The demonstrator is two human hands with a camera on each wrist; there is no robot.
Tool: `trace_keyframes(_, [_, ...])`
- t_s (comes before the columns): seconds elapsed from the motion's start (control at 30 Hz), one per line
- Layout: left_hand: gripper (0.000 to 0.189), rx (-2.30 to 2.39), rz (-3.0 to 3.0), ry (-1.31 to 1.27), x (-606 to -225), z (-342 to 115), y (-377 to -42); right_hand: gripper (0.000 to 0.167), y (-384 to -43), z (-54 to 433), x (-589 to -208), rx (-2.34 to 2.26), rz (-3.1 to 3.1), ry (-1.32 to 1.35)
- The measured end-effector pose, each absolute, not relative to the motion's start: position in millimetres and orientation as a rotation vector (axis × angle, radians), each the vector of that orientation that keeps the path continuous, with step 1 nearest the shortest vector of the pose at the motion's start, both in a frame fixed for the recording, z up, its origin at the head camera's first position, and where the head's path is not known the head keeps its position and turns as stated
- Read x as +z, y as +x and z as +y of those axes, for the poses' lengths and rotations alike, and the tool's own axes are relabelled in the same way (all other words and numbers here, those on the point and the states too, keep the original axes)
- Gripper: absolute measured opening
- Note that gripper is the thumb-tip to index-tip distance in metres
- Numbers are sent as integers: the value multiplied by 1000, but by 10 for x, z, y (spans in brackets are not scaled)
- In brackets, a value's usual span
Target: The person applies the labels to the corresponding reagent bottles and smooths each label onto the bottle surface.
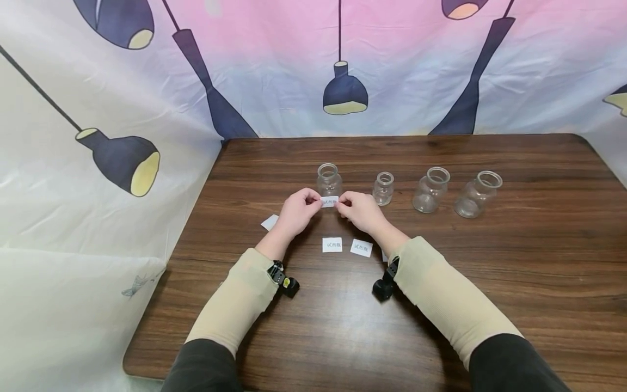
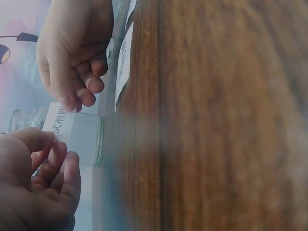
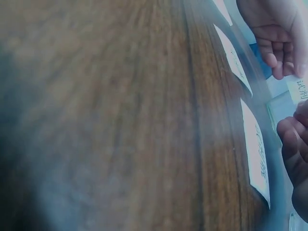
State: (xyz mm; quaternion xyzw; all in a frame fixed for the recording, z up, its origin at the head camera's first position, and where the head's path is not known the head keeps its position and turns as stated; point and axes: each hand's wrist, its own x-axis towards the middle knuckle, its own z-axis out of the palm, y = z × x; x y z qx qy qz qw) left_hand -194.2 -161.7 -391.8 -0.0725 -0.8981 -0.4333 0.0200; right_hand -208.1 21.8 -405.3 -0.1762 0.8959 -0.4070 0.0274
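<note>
A small white paper label (image 1: 330,202) with handwritten characters is stretched between both hands, in front of the leftmost glass jar (image 1: 329,178). My left hand (image 1: 296,212) pinches the label's left end between thumb and forefinger. Its right end is pinched by my right hand (image 1: 361,210). In the left wrist view the label (image 2: 54,120) overlaps the side of the clear jar (image 2: 87,139), and the fingertips of both hands are right at its ends. The right wrist view catches only part of the label (image 3: 298,89) at its edge.
Three more open glass jars stand to the right: a small one (image 1: 383,189) and two larger ones (image 1: 431,190), (image 1: 477,195). Written labels (image 1: 332,245), (image 1: 361,247) lie on the wooden table (image 1: 333,326) nearer the body; another white label (image 1: 270,222) lies left, partly behind the left hand.
</note>
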Motion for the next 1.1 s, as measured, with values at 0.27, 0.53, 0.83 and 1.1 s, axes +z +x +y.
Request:
trace_keyframes(0.27, [11, -1205, -2816, -201, -3911, -1596, -1954, 13, -2094, 199, -4063, -1225, 2833, -565])
trace_keyframes(0.53, [12, -1224, -2835, -157, -3938, -1592, -1986, 13, -2101, 197, -4096, -1178, 2890, -592])
trace_keyframes(0.83, [12, -1227, -2827, -153, -3950, -1580, -1978, 14, -2100, 211, -4106, -1140, 2930, -622])
trace_keyframes(1.1, [12, -1171, -2832, -156, -3936, -1578, -1994, 14, -2104, 188, -4100, -1082, 2984, -656])
